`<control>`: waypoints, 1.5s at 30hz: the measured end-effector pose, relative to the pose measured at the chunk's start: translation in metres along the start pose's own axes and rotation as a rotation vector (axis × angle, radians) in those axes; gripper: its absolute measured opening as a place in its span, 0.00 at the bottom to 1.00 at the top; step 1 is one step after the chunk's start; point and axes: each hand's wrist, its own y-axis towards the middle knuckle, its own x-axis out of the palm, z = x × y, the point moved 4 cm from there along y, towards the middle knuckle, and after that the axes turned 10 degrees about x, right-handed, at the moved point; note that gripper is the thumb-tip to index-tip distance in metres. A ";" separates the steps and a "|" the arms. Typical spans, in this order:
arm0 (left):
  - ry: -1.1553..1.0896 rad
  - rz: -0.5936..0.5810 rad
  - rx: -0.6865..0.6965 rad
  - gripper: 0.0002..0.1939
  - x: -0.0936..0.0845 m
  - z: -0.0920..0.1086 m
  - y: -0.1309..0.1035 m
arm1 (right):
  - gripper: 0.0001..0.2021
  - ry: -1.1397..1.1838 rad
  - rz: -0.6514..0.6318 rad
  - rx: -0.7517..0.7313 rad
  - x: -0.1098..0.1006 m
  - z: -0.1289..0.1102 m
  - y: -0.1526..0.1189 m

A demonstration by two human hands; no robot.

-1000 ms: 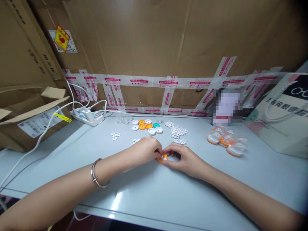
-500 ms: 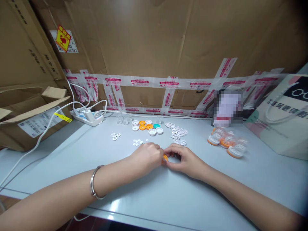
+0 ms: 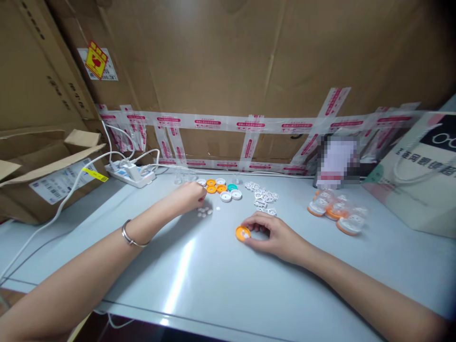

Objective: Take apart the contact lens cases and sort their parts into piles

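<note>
A shallow orange round cap [image 3: 239, 236] with a small white piece inside it is pinched by my right hand [image 3: 272, 236] at the middle of the table. My left hand [image 3: 188, 195] hovers over the back left, beside several small white round pieces [image 3: 204, 212]. Its fingers curl downward and look closed, but their tips and anything between them are hidden. Just past that hand lie several round caps: orange [image 3: 221, 188], white [image 3: 225, 196] and green [image 3: 232, 187]. White openwork pieces [image 3: 266, 194] lie in a heap to the right of the caps.
Clear-domed pieces with orange bases [image 3: 347, 225] stand at the right, near a paper bag [image 3: 413, 190]. A power strip [image 3: 131, 176] with white cables and an open cardboard box [image 3: 53, 178] are at the left. A large taped carton [image 3: 221, 85] stands along the back.
My left hand has left the orange cap and moved left and back to the small white pieces. My right hand keeps the cap, whose inside now faces up into view.
</note>
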 end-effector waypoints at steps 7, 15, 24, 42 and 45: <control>-0.163 -0.057 0.053 0.08 -0.009 0.014 -0.007 | 0.10 0.004 0.010 -0.021 0.000 0.001 -0.002; -0.308 0.148 0.078 0.10 -0.024 0.049 -0.011 | 0.13 0.017 -0.030 -0.013 0.000 -0.001 -0.002; -0.655 0.198 0.065 0.14 0.014 0.092 -0.009 | 0.12 0.020 -0.039 -0.017 -0.003 -0.004 -0.002; -0.613 0.187 0.015 0.10 0.015 0.099 -0.008 | 0.08 -0.523 -0.057 0.132 0.003 -0.031 0.002; -0.603 0.193 0.035 0.10 0.014 0.100 -0.008 | 0.05 -0.528 -0.077 0.154 0.002 -0.032 0.004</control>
